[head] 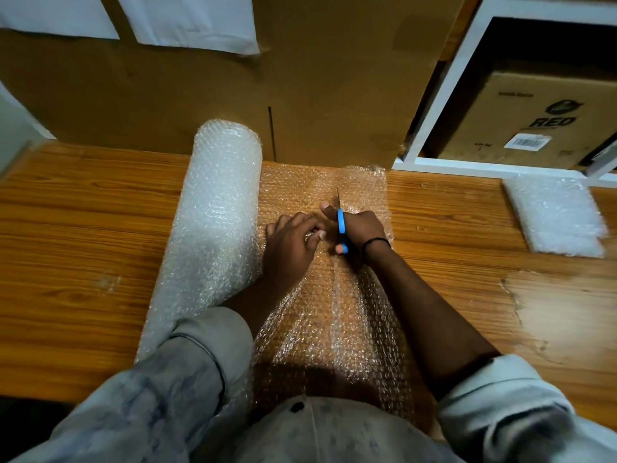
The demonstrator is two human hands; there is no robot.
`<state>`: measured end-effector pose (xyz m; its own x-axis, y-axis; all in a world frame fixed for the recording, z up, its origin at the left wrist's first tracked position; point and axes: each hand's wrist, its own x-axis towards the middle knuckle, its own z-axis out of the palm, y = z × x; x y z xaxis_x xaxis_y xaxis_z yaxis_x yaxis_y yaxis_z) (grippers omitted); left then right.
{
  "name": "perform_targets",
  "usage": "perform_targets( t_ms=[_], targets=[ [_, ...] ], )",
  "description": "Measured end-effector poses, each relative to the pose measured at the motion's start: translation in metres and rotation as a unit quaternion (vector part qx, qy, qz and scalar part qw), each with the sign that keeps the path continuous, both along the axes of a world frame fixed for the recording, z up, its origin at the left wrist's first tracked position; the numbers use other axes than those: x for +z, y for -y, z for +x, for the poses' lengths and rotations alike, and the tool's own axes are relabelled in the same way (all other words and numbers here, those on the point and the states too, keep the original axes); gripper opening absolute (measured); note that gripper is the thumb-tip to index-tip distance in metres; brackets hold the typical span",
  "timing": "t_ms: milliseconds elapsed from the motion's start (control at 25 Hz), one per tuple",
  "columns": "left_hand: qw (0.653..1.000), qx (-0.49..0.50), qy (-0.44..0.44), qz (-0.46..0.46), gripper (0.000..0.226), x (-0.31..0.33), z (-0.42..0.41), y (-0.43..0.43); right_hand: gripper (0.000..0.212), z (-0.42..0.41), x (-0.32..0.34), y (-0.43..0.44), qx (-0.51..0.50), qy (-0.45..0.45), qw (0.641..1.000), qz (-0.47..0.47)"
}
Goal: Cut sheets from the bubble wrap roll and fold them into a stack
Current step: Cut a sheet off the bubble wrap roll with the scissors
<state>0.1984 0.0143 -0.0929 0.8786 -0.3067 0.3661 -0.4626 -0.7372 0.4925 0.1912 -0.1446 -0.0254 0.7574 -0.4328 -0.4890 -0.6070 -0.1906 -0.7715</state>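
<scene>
Scissors (341, 225) sit in our right hand (362, 228), fingers wrapped through the blue handles, thumb stretched forward along the blade. Blade tip points away from us, over the flat sheet (320, 202); we can't tell whether the blades are apart or together. Left hand (290, 243) lies just left of the scissors, palm down on the sheet, fingers curled in and pinning the wrap, fingertips near the scissor handles. Sheet is unrolled flat on the wooden table (83, 222) and runs from the cardboard box (300, 78) at the far edge back to our body. Roll (217, 212) lies left of the scissors, touching the left edge of the sheet, long axis pointing toward the box; our left sleeve (187, 362) rests across its near end. Folded stack (554, 217) sits well right of the scissors, flat on the table, just in front of the white shelf (444, 105). Black band (375, 243) is on the right wrist.
</scene>
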Motion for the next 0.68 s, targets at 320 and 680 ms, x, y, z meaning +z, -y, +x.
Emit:
perform_targets(
  t_ms=[320, 680],
  targets=[
    [1.0, 0.007, -0.01, -0.018, 0.009, 0.0, 0.0, 0.001, 0.056, 0.013, -0.004, 0.009, 0.042, -0.023, 0.994, -0.102],
    [0.993, 0.043, -0.108, -0.013, 0.031, 0.017, 0.069, 0.031, 0.064, 0.012, -0.004, 0.018, 0.056, -0.022, 0.995, -0.083]
  ],
)
